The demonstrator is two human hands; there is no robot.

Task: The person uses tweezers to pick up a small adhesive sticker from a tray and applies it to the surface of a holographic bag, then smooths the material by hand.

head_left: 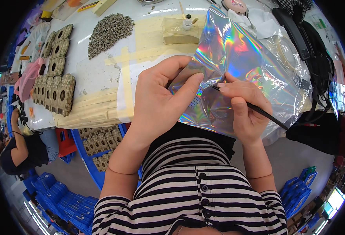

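A shiny holographic film or bag (239,53), creased and rainbow-coloured, lies over the table edge in front of me. My left hand (160,98) is closed on its left side, the thumb pressing on top and the fingers partly hidden. My right hand (252,105) grips a pair of slim black tweezers (265,114), their tips touching or just above the film close to my left thumb. Beside that thumb, rows of tiny bright dots (196,100) show on the film. Whether anything sits between the tweezer tips is too small to tell.
Camouflage-patterned casings (53,92) stand at the left, near a heap of small metal parts (109,33). A taped block (176,31) holds a small jar (187,25). Clear plastic (291,74) and a black strap lie right. Below are a blue crate (88,160) and another person (22,152).
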